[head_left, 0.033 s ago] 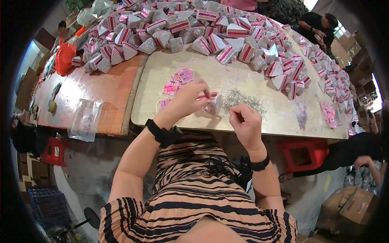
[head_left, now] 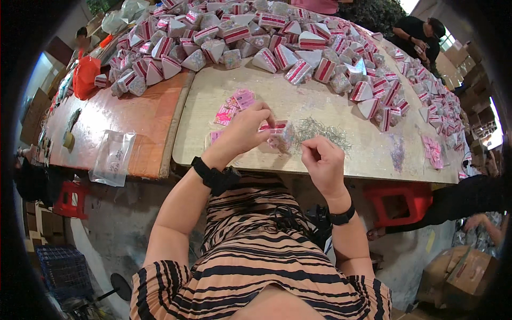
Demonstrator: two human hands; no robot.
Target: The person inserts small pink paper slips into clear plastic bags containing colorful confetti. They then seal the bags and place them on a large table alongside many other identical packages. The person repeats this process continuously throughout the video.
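Note:
My left hand (head_left: 246, 129) is closed on a wedge-shaped toy cake slice (head_left: 280, 136) with red and white layers and a glittery side. The slice is held low over the table's near edge, partly hidden by the fingers. To its right, my right hand (head_left: 324, 164) is curled in a pinch. Whatever its fingertips hold is too small to make out. Just beyond that hand lies a loose heap of thin silvery pins (head_left: 322, 130). Pink printed cards (head_left: 234, 104) lie beside and beyond my left hand, some of them partly covered by it.
A large pile of similar cake slices (head_left: 234, 34) spreads across the far side of the pale table (head_left: 202, 96). More pink cards (head_left: 432, 152) lie at the right. On the orange table at left sits a clear plastic bag (head_left: 113, 157). A red stool (head_left: 400, 202) stands below right.
The cake slice in my left hand has turned slightly, showing more of its layered side. My right hand has hardly moved.

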